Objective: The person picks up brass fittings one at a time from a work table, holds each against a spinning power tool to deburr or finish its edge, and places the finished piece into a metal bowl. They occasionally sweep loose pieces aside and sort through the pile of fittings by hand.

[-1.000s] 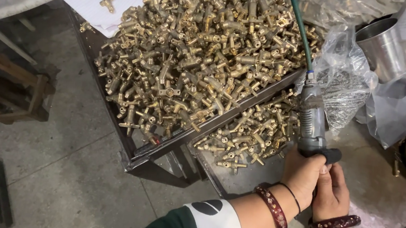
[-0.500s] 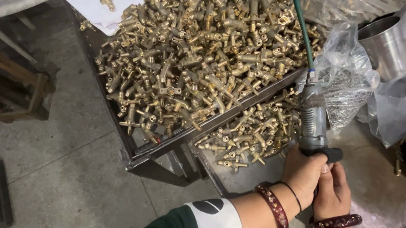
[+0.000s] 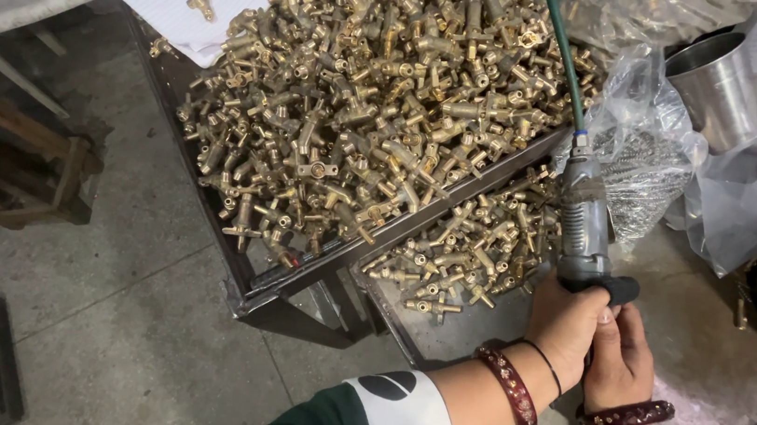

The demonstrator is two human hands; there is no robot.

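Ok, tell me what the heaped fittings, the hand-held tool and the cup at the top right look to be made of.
Heaped yellow pipe fittings: probably brass, golden with bright glints. Grey cylindrical tool in the left hand: seemingly dull cast metal, worn matt, with a black grip. Shiny silver cup: likely stainless steel, smooth and reflective.

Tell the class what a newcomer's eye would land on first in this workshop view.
First, the big heap of brass fittings filling the metal tray at the top centre, with a smaller pile below its edge. Next, the grey air tool with a green hose, gripped by the left hand and right hand at lower right.
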